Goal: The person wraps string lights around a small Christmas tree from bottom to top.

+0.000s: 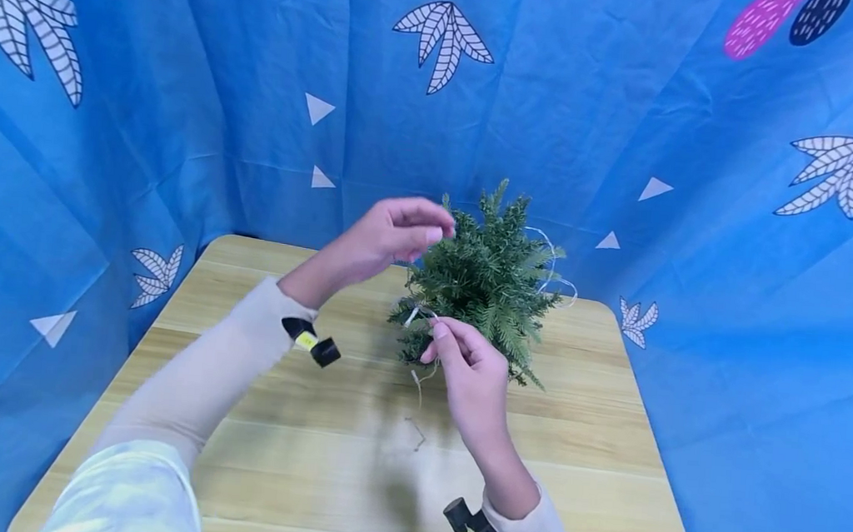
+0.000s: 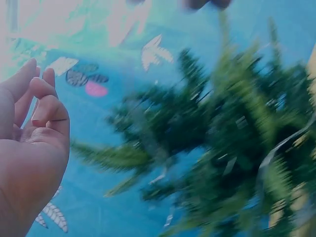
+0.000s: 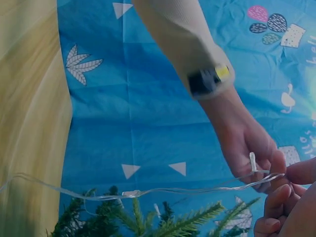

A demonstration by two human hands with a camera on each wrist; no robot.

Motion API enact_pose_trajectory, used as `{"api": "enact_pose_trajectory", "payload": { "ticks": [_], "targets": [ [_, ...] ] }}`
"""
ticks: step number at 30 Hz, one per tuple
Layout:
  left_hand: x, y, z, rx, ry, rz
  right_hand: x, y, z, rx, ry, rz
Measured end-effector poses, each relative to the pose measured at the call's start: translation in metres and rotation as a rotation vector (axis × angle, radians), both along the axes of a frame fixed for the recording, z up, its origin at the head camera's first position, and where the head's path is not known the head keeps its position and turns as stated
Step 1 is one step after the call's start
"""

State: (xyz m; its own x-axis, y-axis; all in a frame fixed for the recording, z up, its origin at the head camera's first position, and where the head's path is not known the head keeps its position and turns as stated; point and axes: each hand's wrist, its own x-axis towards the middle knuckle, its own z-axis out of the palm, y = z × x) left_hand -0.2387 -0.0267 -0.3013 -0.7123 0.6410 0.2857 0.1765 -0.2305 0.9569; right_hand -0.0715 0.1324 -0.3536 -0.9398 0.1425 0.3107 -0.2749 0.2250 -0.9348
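Observation:
A small green artificial Christmas tree (image 1: 481, 283) stands toward the back of the table. My right hand (image 1: 474, 378) is in front of it, pinching the clear wire of a string of fairy lights (image 3: 163, 190) between thumb and index finger. Small clear bulbs (image 3: 132, 194) show along the wire, and a loose end trails down toward the table. Left of the treetop my left hand (image 1: 399, 235) is raised with fingers loosely bent, and no object shows in it. More of the light string (image 1: 550, 263) loops out at the tree's right side.
Under the tree is a light wooden table (image 1: 291, 456) with rounded back corners. A blue patterned curtain (image 1: 261, 78) hangs close around the back and sides. Each sleeve carries a small black wrist camera (image 1: 325, 352).

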Motion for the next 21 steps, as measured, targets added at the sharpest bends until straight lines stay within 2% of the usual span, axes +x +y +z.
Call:
{"api": "enact_pose_trajectory", "payload": {
  "ticks": [4, 8, 13, 21],
  "targets": [
    [0.023, -0.002, -0.021, -0.089, 0.058, 0.007, 0.0, 0.006, 0.002, 0.011, 0.004, 0.002],
    [0.037, 0.0, -0.037, -0.168, 0.111, -0.015, 0.001, 0.012, 0.002, 0.016, -0.01, -0.022],
    [0.045, 0.004, -0.05, -0.209, 0.137, -0.047, 0.003, 0.018, 0.0, 0.007, -0.019, -0.027],
    [0.049, 0.004, -0.058, -0.228, 0.141, -0.012, 0.004, 0.025, -0.001, 0.033, -0.015, -0.017]
  ]
}}
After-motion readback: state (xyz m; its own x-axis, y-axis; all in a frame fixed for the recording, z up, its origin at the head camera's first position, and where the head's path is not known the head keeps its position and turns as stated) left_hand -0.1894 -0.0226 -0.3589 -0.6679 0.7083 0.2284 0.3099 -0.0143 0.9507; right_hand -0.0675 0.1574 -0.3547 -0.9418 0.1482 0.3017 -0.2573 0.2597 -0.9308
